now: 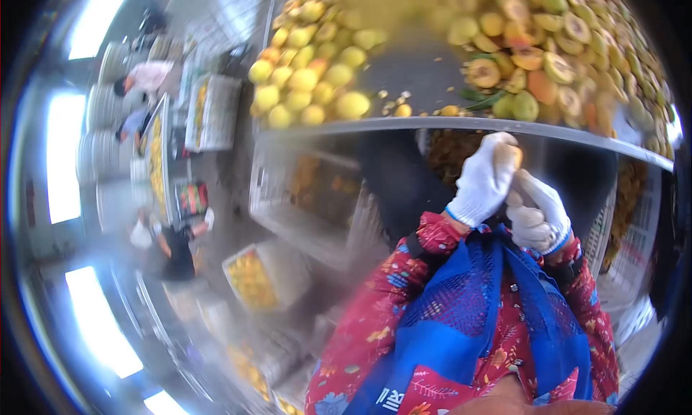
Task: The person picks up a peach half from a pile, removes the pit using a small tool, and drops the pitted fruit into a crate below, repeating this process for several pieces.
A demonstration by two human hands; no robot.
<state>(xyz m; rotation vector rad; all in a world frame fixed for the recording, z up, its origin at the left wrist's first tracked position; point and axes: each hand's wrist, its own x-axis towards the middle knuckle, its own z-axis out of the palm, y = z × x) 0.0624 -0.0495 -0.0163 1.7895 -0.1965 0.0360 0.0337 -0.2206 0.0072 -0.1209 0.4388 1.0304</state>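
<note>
In a white knitted glove, my left hand (484, 177) is closed around a small orange-yellow peach (517, 156), mostly hidden by the fingers. My right hand (539, 214), also gloved, is just below it with fingers curled in. What it grips, if anything, is hidden. Both hands are in front of my chest, close to the metal edge (447, 122) of a work table. On that table, whole yellow peaches (310, 80) are heaped at the left. Cut peach halves (559, 67) with brown centres are piled at the right.
Under the table edge are a white crate (306, 191) at the left and another crate (634, 227) at the right, both with fruit. A tipped crate of yellow fruit (252, 279) is on the floor. Other people (173, 245) work at a far table (160, 155).
</note>
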